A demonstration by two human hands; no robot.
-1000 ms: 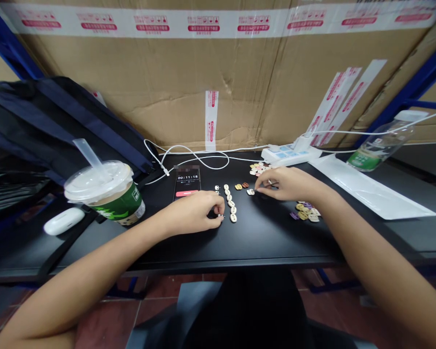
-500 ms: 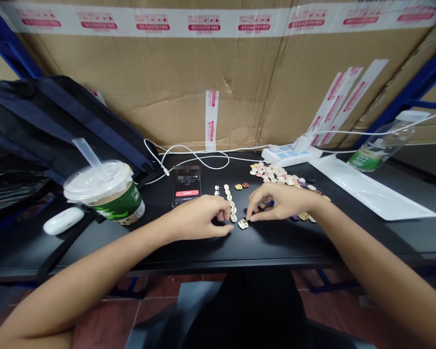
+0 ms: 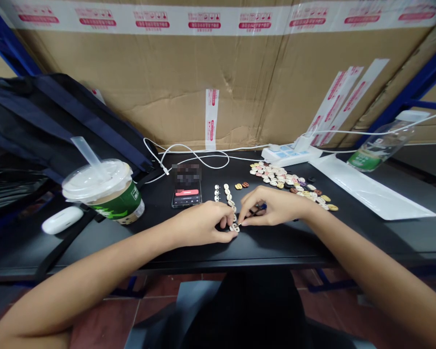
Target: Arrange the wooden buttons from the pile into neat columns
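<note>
The pale button-like piece (image 3: 235, 228) lies on the surface (image 3: 272, 246) at the six o'clock end of a column of similar pieces (image 3: 229, 197), its long axis seemingly nine to three, though partly covered. It sits at eight o'clock from the fingers of the right hand (image 3: 271, 207), which appear to pinch its edge. Just as near, the left hand (image 3: 205, 224) has its thumb at the piece; whether those fingers grip, I cannot tell. Forearms enter from four and eight o'clock, wrists low

Lidded cup (image 3: 105, 194) with straw (image 3: 86, 152), white case (image 3: 62, 220) beside it. Backpack (image 3: 76, 121) behind. Power strip (image 3: 288, 155) near cardboard (image 3: 218, 63). Tilted bottle (image 3: 381, 145) right.
</note>
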